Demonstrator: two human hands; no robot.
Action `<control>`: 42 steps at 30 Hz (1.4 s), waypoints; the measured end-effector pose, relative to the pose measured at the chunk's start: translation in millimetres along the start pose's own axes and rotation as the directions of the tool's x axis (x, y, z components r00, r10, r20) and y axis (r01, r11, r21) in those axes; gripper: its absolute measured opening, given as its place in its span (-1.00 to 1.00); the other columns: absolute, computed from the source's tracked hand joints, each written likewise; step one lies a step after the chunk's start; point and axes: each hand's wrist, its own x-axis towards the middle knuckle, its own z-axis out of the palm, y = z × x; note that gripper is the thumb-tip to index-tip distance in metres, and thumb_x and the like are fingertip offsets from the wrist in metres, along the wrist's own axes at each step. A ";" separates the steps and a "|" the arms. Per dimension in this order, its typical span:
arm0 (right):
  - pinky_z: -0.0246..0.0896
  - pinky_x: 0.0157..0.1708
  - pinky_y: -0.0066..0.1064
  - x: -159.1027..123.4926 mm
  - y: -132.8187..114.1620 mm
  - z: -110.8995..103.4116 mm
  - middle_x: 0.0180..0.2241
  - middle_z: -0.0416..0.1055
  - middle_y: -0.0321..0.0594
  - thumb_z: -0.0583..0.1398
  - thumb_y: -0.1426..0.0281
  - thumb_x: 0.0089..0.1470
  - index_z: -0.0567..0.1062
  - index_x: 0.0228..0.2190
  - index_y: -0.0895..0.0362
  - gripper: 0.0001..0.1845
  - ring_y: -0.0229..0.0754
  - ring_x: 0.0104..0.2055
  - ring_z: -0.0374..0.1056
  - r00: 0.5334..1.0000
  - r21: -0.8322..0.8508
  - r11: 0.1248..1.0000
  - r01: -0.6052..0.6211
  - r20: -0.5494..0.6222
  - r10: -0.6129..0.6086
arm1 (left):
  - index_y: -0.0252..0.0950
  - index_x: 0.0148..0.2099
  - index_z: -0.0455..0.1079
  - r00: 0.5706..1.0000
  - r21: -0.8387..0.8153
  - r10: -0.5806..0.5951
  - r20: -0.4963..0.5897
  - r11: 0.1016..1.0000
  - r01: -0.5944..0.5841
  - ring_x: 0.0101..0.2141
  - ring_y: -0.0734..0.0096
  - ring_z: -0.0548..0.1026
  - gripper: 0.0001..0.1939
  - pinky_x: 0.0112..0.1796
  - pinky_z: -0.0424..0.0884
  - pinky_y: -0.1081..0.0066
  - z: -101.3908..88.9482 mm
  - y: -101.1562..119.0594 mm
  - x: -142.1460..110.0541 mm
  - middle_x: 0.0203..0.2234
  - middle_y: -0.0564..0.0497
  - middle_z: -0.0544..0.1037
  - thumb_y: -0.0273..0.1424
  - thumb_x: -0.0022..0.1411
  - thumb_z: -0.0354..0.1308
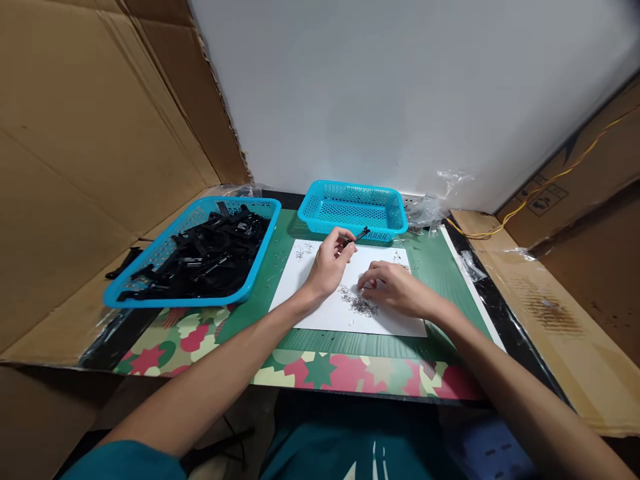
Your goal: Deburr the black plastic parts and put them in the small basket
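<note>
My left hand [331, 261] is closed around a small black plastic-looking part [363, 233], whose narrow end sticks out to the right past the fingertips. My right hand [391, 287] hovers low over a white sheet [310, 297], thumb and fingers drawn together in a pinch. Whatever lies between those fingertips is too small to make out. Just beside and below them is a loose pile of tiny metal pieces [364, 307], thin like pins or small screws. More tiny pieces [303, 251] are scattered at the sheet's upper left corner.
At the left stands a blue basket [245, 293] heaped with black parts [210, 250]. Behind the sheet is a second blue basket [353, 230]. Clear plastic bags [427, 212] lie to its right. Cardboard [90, 133] walls the left side, and a yellow cable [510, 217] runs along the right.
</note>
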 end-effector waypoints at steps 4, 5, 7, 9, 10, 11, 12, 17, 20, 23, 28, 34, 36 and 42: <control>0.24 -0.20 -0.34 9.8 2.6 -0.9 -0.30 0.48 -0.23 0.31 0.54 0.18 0.70 -0.29 0.06 -0.83 -0.19 -0.26 0.39 0.998 0.054 0.998 0.024 0.052 -0.027 | -0.23 -0.07 0.35 1.000 0.011 0.014 0.024 1.000 -0.014 -0.39 0.48 0.40 -0.87 -0.39 0.33 0.48 0.2 -0.1 -2.3 -0.33 0.04 0.50 -0.32 0.39 0.12; 0.26 -0.19 -0.33 11.0 3.1 -0.9 -0.29 0.50 -0.22 0.30 0.55 0.18 0.70 -0.31 0.07 -0.82 -0.19 -0.25 0.40 0.998 0.066 0.998 0.022 0.056 -0.026 | -0.23 -0.07 0.36 0.999 0.022 0.017 0.029 1.000 -0.017 -0.38 0.47 0.40 -0.87 -0.38 0.33 0.48 0.1 0.2 -2.9 -0.32 0.04 0.50 -0.32 0.39 0.13; 0.28 -0.16 -0.31 12.4 3.2 -0.6 -0.28 0.52 -0.20 0.29 0.56 0.18 0.70 -0.33 0.09 -0.81 -0.18 -0.24 0.41 0.997 0.080 0.997 0.022 0.066 -0.027 | -0.24 -0.08 0.39 0.999 0.047 0.024 0.049 0.999 -0.026 -0.36 0.45 0.41 -0.88 -0.36 0.34 0.47 -0.1 1.7 -4.0 -0.29 0.03 0.52 -0.34 0.38 0.14; 0.29 -0.14 -0.29 12.5 2.7 -0.1 -0.28 0.52 -0.19 0.27 0.57 0.20 0.68 -0.35 0.11 -0.81 -0.16 -0.22 0.41 0.996 0.073 0.997 0.027 0.086 -0.033 | -0.25 -0.07 0.44 0.996 0.075 0.034 0.079 0.996 -0.039 -0.32 0.43 0.43 -0.87 -0.34 0.36 0.45 -0.7 3.9 -5.0 -0.23 0.00 0.56 -0.35 0.39 0.14; 0.28 -0.14 -0.28 12.1 2.5 0.1 -0.29 0.52 -0.19 0.26 0.56 0.21 0.67 -0.36 0.11 -0.81 -0.15 -0.21 0.40 0.995 0.067 0.997 0.034 0.094 -0.040 | -0.25 -0.07 0.46 0.995 0.090 0.039 0.095 0.995 -0.048 -0.29 0.41 0.44 -0.86 -0.32 0.36 0.44 -1.1 5.0 -5.5 -0.19 -0.02 0.57 -0.36 0.40 0.12; 0.28 -0.13 -0.27 11.4 2.4 0.2 -0.29 0.51 -0.18 0.24 0.55 0.23 0.65 -0.36 0.11 -0.81 -0.13 -0.19 0.39 0.994 0.062 0.997 0.041 0.097 -0.047 | -0.25 -0.08 0.49 0.993 0.106 0.043 0.110 0.993 -0.054 -0.27 0.40 0.45 -0.84 -0.30 0.37 0.42 -1.6 5.9 -6.0 -0.16 -0.03 0.58 -0.36 0.41 0.10; 0.27 -0.13 -0.27 10.4 2.6 0.0 -0.28 0.50 -0.18 0.23 0.54 0.25 0.63 -0.35 0.12 -0.81 -0.12 -0.18 0.38 0.995 0.063 0.997 0.047 0.090 -0.052 | -0.25 -0.08 0.51 0.992 0.121 0.044 0.121 0.991 -0.059 -0.25 0.38 0.46 -0.82 -0.27 0.38 0.40 -2.0 6.6 -6.4 -0.13 -0.04 0.59 -0.37 0.43 0.09; 0.21 -0.18 -0.30 1.1 7.4 -5.0 -0.24 0.41 -0.18 0.18 0.41 0.34 0.51 -0.30 0.10 -0.86 -0.14 -0.19 0.31 0.997 0.158 0.987 0.034 -0.069 -0.023 | -0.27 -0.14 0.55 0.989 0.114 0.024 0.149 0.993 -0.041 -0.24 0.36 0.45 -0.81 -0.17 0.36 0.33 -2.9 8.3 -7.4 -0.14 -0.05 0.58 -0.40 0.41 0.10; 0.18 -0.22 -0.33 -3.7 11.8 -8.3 -0.24 0.39 -0.19 0.17 0.39 0.36 0.46 -0.29 0.09 -0.88 -0.16 -0.22 0.29 0.988 0.225 0.974 0.030 -0.157 0.006 | -0.27 -0.17 0.54 0.979 0.077 -0.005 0.203 0.997 -0.010 -0.27 0.38 0.43 -0.83 -0.18 0.34 0.32 -2.7 10.1 -7.3 -0.19 -0.03 0.56 -0.38 0.39 0.12; 0.20 -0.20 -0.32 -5.4 15.4 -6.6 -0.24 0.39 -0.20 0.19 0.43 0.33 0.48 -0.30 0.08 -0.89 -0.15 -0.22 0.31 0.985 0.190 0.981 0.035 -0.171 -0.002 | -0.26 -0.19 0.55 0.971 0.098 -0.021 0.240 0.995 -0.002 -0.28 0.38 0.41 -0.82 -0.23 0.31 0.33 -2.5 12.3 -7.3 -0.23 -0.01 0.53 -0.35 0.39 0.13; 0.23 -0.13 -0.26 -5.1 20.5 6.8 -0.16 0.42 -0.13 0.15 0.53 0.32 0.52 -0.24 0.10 -0.85 -0.06 -0.11 0.35 0.981 -0.140 0.986 0.095 -0.156 -0.116 | -0.26 -0.22 0.56 0.980 0.145 -0.019 0.200 0.989 -0.010 -0.27 0.36 0.44 -0.82 -0.23 0.35 0.33 -1.5 12.1 -6.5 -0.23 -0.02 0.54 -0.35 0.38 0.14; 0.18 -0.18 -0.23 -6.4 29.7 9.0 -0.21 0.46 -0.10 0.10 0.56 0.35 0.52 -0.24 0.12 -0.79 -0.05 -0.21 0.33 0.972 -0.433 0.896 0.103 -0.146 -0.183 | -0.26 -0.21 0.57 0.987 0.183 -0.017 0.158 0.983 -0.012 -0.25 0.34 0.47 -0.83 -0.19 0.39 0.30 -1.0 6.6 -5.0 -0.22 -0.03 0.55 -0.37 0.37 0.15; 0.16 -0.20 -0.23 -7.2 32.6 5.0 -0.23 0.46 -0.11 0.09 0.59 0.34 0.53 -0.26 0.12 -0.76 -0.07 -0.24 0.32 0.977 -0.434 0.897 0.087 -0.138 -0.161 | -0.26 -0.21 0.58 0.988 0.203 -0.018 0.156 0.979 -0.014 -0.26 0.35 0.46 -0.83 -0.18 0.39 0.29 -1.0 6.5 -5.5 -0.22 -0.03 0.54 -0.38 0.37 0.16; 0.19 -0.25 -0.29 -8.1 28.6 -8.2 -0.25 0.41 -0.18 0.20 0.43 0.34 0.53 -0.29 0.09 -0.88 -0.13 -0.26 0.32 0.928 0.002 1.000 0.026 -0.371 -0.023 | -0.25 -0.15 0.60 0.976 0.190 0.008 0.218 0.981 -0.050 -0.22 0.35 0.46 -0.80 -0.18 0.35 0.31 -1.1 13.5 -9.1 -0.20 -0.03 0.54 -0.31 0.43 0.16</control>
